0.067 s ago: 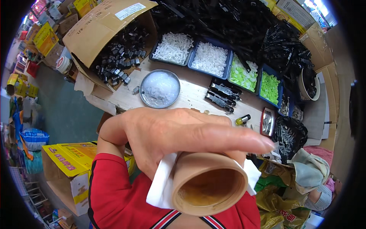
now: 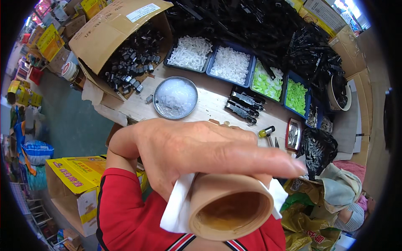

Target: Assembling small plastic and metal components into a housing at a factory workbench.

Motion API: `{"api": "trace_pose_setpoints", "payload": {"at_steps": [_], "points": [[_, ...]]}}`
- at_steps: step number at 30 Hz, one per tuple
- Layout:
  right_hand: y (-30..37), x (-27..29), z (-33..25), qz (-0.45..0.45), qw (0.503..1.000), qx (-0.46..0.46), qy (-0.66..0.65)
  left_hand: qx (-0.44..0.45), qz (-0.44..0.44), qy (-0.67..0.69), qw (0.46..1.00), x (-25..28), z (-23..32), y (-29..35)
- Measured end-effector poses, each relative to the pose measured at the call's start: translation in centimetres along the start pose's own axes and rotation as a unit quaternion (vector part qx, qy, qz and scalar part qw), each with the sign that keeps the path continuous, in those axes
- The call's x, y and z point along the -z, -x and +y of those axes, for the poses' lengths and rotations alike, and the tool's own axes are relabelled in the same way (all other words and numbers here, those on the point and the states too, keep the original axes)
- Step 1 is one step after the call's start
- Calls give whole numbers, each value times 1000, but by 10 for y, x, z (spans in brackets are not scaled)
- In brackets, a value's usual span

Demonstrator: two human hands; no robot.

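Note:
My left hand [image 2: 192, 146] comes in from the left, close to the camera, its back up and its long finger stretched to the right. It is closed around a tan cup [image 2: 230, 184] with a white tissue [image 2: 178, 209] between hand and cup. The cup's round mouth tilts toward me, and its inside looks amber-brown; I cannot tell whether that is liquid. Most gripping fingers are hidden behind the cup. My right hand is out of sight. Beyond my hand, a round metal dish [image 2: 175, 98] of clear, glossy grease-like stuff sits on the bench.
Trays of white pieces [image 2: 230, 65] and green pieces [image 2: 296, 98] stand at the back. A carton [image 2: 113, 33] spills black metal parts at left. Black strips [image 2: 243, 21] pile up behind. Black assemblies [image 2: 245, 104], a yellow-handled screwdriver [image 2: 266, 131] and a black bag [image 2: 318, 148] lie nearer.
My left hand and the cup have shifted slightly downward in the picture. The cup's mouth shows a little narrower. The things on the bench stay where they were.

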State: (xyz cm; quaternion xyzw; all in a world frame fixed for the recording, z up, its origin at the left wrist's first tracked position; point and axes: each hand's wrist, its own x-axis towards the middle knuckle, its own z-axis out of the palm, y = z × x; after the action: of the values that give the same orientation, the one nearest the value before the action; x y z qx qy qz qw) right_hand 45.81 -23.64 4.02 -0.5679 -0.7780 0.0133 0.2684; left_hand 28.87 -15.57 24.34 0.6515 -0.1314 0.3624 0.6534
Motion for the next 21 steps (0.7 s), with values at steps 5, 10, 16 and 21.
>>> {"api": "trace_pose_setpoints", "payload": {"at_steps": [5, 10, 16, 21], "points": [[2, -6, -4, 26, 998, -56, -28, 69, -70, 22, 995, -7, 20, -7], [6, -23, 10, 5, 1000, -4, 2, 89, -50, 81, 991, -10, 27, -16], [7, -16, 7, -3, 1000, -3, 15, -168, -69, 74, 981, -16, 2, -17], [7, -19, 7, -3, 1000, -6, 4, -185, -88, 76, 976, -16, -6, -17]]}}
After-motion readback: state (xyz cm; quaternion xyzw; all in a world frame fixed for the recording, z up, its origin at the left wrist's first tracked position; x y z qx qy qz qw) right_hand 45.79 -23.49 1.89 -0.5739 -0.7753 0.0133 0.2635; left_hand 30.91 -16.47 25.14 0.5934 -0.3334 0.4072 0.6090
